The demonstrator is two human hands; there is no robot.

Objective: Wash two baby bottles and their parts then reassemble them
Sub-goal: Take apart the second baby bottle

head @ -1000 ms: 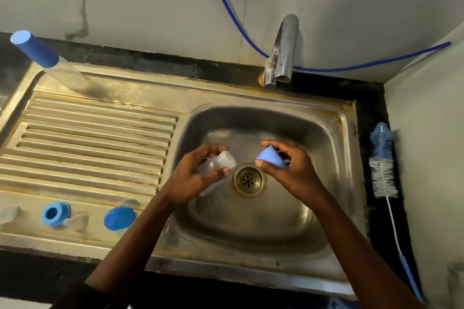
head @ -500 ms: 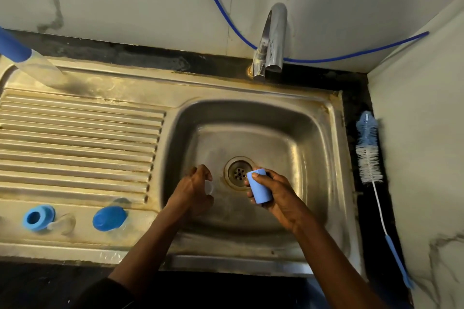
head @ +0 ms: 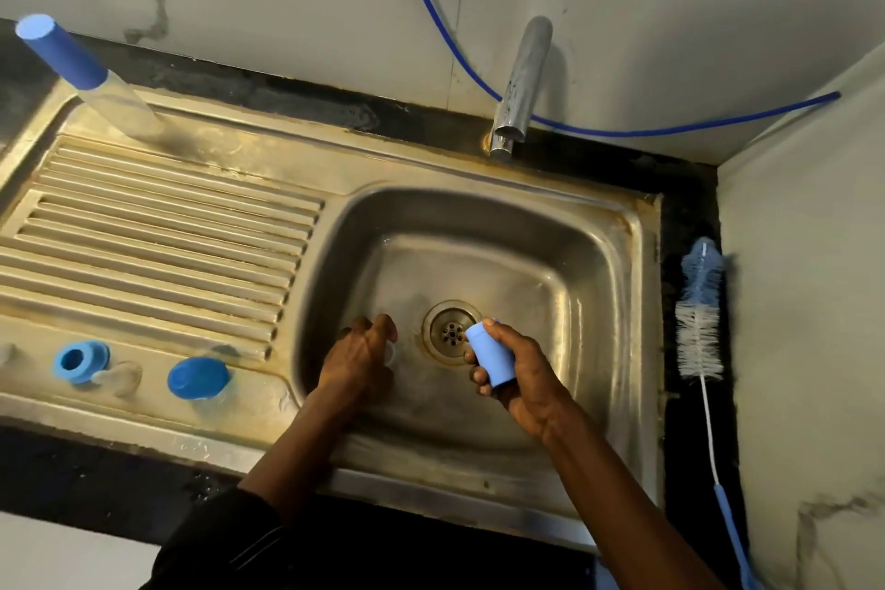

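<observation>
Right hand (head: 519, 376) low in sink (head: 644, 254), thumb and fingers wrapped round blue cap (head: 489, 357), just beside drain (head: 450, 333). Left hand (head: 359, 362) near it, fingers curled, seemingly round clear bottle (head: 391, 351), mostly hidden. Cap likely light, stiff, slick when wet: hold by side wall. Bottle likely thin, slippery: grip round body. Front drainboard: one blue ring (head: 79, 359), one clear teat (head: 119, 377), one blue lid (head: 198, 378). One brush (head: 699, 316) right of sink. Far left: second bottle (head: 122, 108), capped, standing. Bottles two; tall caps two.

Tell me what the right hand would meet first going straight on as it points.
Likely the drain strainer: the right hand aims its blue cap at it, though its height above the sink floor is unclear.
</observation>
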